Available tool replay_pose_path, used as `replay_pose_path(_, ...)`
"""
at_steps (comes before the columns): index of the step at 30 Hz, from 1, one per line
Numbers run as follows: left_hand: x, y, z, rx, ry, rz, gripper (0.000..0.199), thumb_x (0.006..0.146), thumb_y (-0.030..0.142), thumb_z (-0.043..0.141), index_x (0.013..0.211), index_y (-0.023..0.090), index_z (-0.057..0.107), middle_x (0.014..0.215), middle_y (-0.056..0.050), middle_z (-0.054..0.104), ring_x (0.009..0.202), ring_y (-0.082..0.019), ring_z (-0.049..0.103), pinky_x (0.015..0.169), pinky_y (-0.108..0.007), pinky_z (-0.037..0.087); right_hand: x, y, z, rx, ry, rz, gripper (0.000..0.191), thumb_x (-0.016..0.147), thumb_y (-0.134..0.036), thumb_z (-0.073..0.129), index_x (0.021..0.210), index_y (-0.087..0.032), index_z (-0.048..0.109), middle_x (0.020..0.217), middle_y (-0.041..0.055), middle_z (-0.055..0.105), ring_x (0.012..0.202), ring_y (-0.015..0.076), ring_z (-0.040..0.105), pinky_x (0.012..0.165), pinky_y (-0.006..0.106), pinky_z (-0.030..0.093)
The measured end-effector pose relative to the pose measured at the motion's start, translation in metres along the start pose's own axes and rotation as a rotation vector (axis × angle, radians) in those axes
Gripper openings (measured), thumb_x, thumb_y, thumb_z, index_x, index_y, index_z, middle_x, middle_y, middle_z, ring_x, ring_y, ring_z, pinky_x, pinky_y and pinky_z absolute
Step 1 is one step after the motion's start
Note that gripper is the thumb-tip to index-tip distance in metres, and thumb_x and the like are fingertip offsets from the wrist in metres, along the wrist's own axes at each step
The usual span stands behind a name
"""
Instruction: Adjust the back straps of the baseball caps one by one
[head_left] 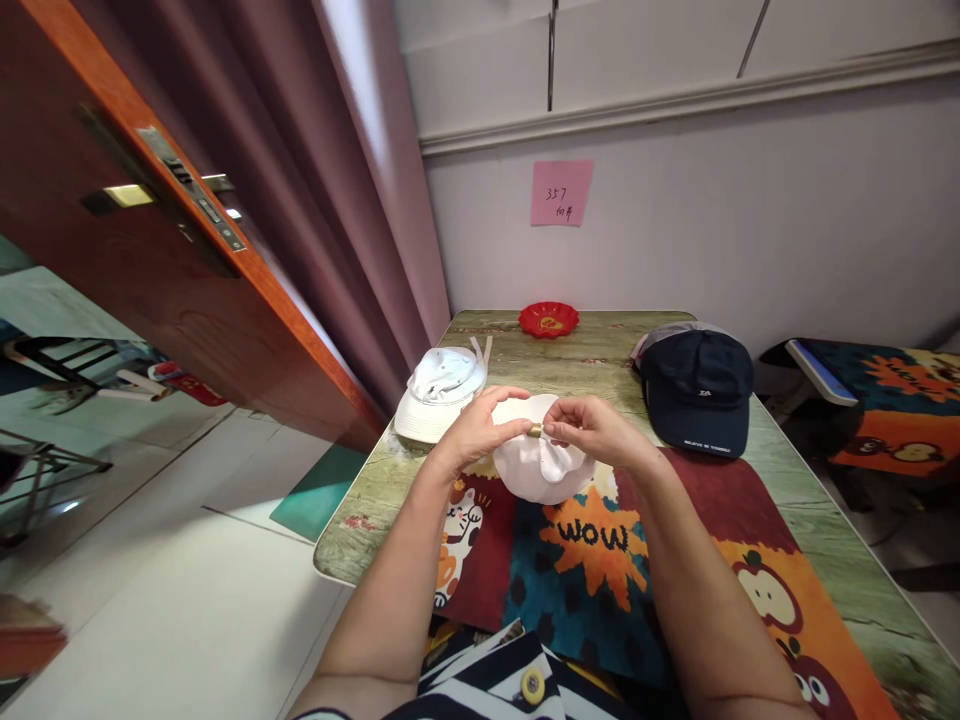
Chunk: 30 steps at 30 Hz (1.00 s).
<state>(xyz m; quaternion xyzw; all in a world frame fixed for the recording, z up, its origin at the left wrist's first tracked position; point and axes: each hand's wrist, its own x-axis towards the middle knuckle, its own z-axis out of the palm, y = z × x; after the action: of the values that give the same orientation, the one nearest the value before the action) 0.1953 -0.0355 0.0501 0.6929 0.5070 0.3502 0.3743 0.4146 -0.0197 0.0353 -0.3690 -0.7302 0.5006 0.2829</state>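
A white cap rests on the mat in front of me, its strap side up between my hands. My left hand has its thumb and fingers on the left part of the strap, beside a small brass-coloured buckle. From the other side, my right hand pinches the strap close to the buckle. Both hands cover parts of the cap and most of the strap. Another white cap, with its strap ends sticking up, lies just beyond my left hand.
Dark navy caps are stacked at the right of the wooden table. A red scalloped dish stands at the back. Beneath my arms spreads a colourful printed mat. A pink note is on the wall; a brown door stands left.
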Motion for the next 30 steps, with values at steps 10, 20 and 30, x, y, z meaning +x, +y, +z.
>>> replay_pose_path(10, 0.002, -0.021, 0.005, -0.275, -0.149, -0.180, 0.034, 0.071, 0.045, 0.080, 0.077, 0.013, 0.069, 0.071, 0.000, 0.062, 0.066, -0.011, 0.053, 0.062, -0.024, 0.037, -0.001, 0.001, -0.003, -0.058, -0.067, 0.002, 0.032, 0.087, -0.048, 0.064, 0.091, -0.017, 0.069, 0.072, 0.0019, 0.065, 0.062, 0.0137, 0.054, 0.057, 0.024, 0.038)
replay_pose_path(20, -0.004, -0.027, -0.006, -0.178, -0.073, -0.199, 0.033, 0.071, 0.045, 0.078, 0.075, 0.014, 0.069, 0.069, 0.000, 0.061, 0.061, -0.010, 0.050, 0.057, -0.023, 0.037, -0.008, 0.029, -0.038, -0.214, -0.253, 0.076, 0.031, 0.078, -0.047, 0.073, 0.090, -0.018, 0.070, 0.077, 0.0012, 0.067, 0.068, 0.0155, 0.058, 0.060, 0.024, 0.042)
replay_pose_path(30, -0.010, -0.053, -0.020, -0.100, -0.256, -0.239, 0.043, 0.066, 0.052, 0.081, 0.082, 0.014, 0.070, 0.074, 0.001, 0.061, 0.065, -0.012, 0.052, 0.058, -0.022, 0.038, 0.004, 0.036, -0.023, -0.249, -0.174, 0.106, 0.030, 0.082, -0.049, 0.066, 0.081, -0.019, 0.064, 0.065, -0.0014, 0.061, 0.055, 0.0130, 0.054, 0.050, 0.023, 0.036)
